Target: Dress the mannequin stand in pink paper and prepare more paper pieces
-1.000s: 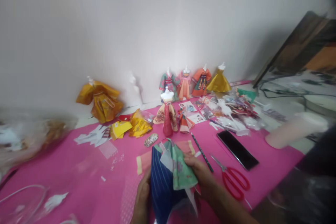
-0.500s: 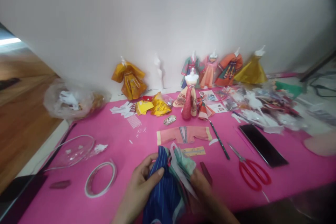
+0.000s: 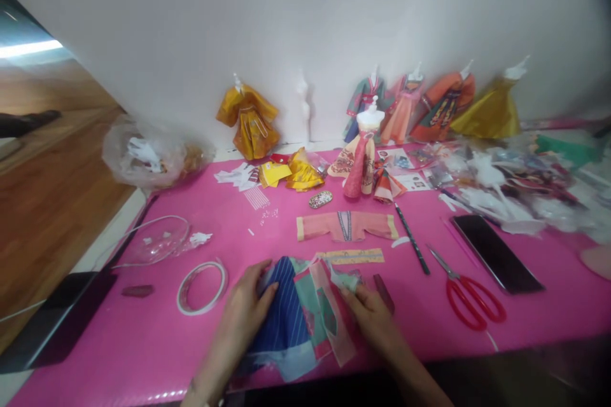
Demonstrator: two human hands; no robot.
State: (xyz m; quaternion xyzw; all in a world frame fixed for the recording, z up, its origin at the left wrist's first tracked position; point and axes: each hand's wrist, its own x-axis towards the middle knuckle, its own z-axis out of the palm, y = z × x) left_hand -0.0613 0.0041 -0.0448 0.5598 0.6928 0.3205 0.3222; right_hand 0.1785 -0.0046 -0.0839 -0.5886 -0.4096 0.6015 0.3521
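My left hand (image 3: 251, 302) is closed on the upper left edge of a blue striped doll skirt (image 3: 282, 315) near the table's front edge. A pale see-through band runs along the skirt's hem. At its right, my right hand (image 3: 370, 311) pinches the top of green and pink doll-garment fabric (image 3: 327, 315); the pieces overlap, and where they join I cannot tell. Beyond the hands lie a yellow patterned strip (image 3: 358, 257) and a flat pink doll jacket (image 3: 324, 227). A dark reddish piece (image 3: 383, 292) lies beside my right hand.
Red-handled scissors (image 3: 470, 299), a phone (image 3: 496, 254) and a pencil (image 3: 413, 238) lie to the right. A tape roll (image 3: 179, 299) is at left. Dressed doll forms, including one in a red gown (image 3: 360, 165), stand at the back. Plastic packets (image 3: 515, 184) crowd the far right.
The hands have moved apart, and the blue skirt and green-pink fabric are spread flatter and lower toward the table. The camera view has shifted, with the table's front edge showing more.
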